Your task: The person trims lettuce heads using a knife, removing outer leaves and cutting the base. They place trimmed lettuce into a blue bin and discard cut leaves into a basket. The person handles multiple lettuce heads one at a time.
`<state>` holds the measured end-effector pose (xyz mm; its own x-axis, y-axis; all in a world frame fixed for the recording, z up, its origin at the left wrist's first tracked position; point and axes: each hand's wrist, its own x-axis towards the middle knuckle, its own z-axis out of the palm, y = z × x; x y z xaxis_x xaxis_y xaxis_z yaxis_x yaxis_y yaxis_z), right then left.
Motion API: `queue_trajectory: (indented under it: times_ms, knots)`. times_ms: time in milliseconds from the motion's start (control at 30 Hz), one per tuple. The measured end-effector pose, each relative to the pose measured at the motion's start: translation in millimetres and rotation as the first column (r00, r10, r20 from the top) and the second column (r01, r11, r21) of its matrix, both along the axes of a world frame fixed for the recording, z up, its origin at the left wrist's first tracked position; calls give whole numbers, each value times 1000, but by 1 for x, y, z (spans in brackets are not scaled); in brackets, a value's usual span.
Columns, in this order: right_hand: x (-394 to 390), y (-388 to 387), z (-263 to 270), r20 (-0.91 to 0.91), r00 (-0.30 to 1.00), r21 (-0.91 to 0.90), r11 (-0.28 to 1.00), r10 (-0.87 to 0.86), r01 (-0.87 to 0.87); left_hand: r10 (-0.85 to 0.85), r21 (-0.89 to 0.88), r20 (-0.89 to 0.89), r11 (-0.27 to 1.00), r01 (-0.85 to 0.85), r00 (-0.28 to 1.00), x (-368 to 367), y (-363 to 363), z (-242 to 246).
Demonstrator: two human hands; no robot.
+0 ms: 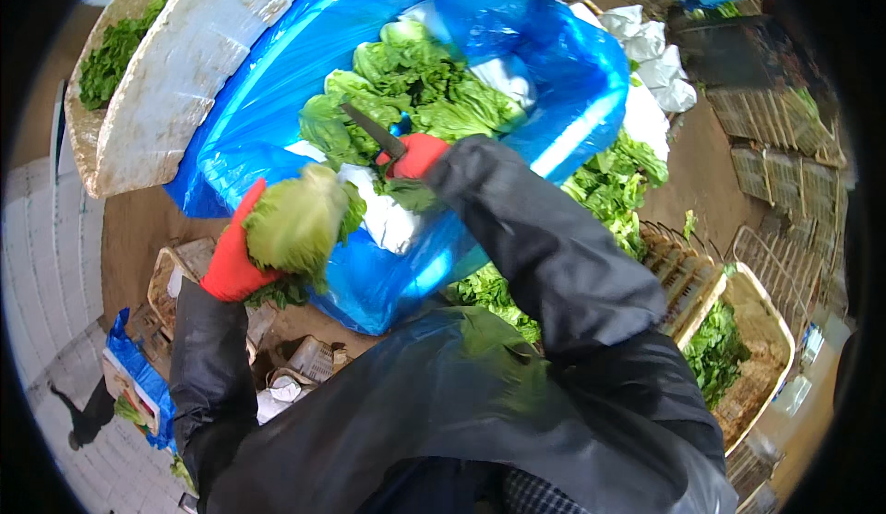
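Note:
My left hand (239,254), in a red glove, holds a head of lettuce (297,220) at the left, beside the near edge of a blue plastic liner (242,112). In my right hand (415,156), also red-gloved, is a knife (372,128) with its blade angled up and left over the lined area. Green lettuce heads (422,85) lie within the blue plastic just beyond the knife, with white bags or wraps (384,209) among them. The right glove hides the knife's handle.
A white foam panel (180,64) borders the liner at upper left. Loose leaves (609,189) lie to the right. A plastic crate (765,306) holds greens at lower right, below several white bundles (647,47). Stacked crates (782,175) stand farther right.

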<state>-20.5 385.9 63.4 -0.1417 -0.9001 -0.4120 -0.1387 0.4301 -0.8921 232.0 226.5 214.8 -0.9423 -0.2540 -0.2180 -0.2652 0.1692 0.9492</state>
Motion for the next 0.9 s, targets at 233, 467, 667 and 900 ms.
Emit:
queue_trajectory:
  times_ms: [233, 467, 667, 900]
  knots:
    - [-23, -10, -115, 193, 953, 445, 887, -232, 125, -724, -555, 135, 511, 657, 677, -74, -15, -26]
    - [-59, -5, -88, 574, 660, 423, 866, -485, 269, -838, -810, 344, -37, 585, 424, -194, 23, -183]
    - [-53, -3, -117, 362, 891, 313, 936, -273, 160, -770, -862, 135, 219, 457, 623, -144, 34, -222]
    - [-51, -5, -56, 119, 992, 259, 966, -51, 19, -795, -765, 368, 36, 643, 482, -140, 15, -270]
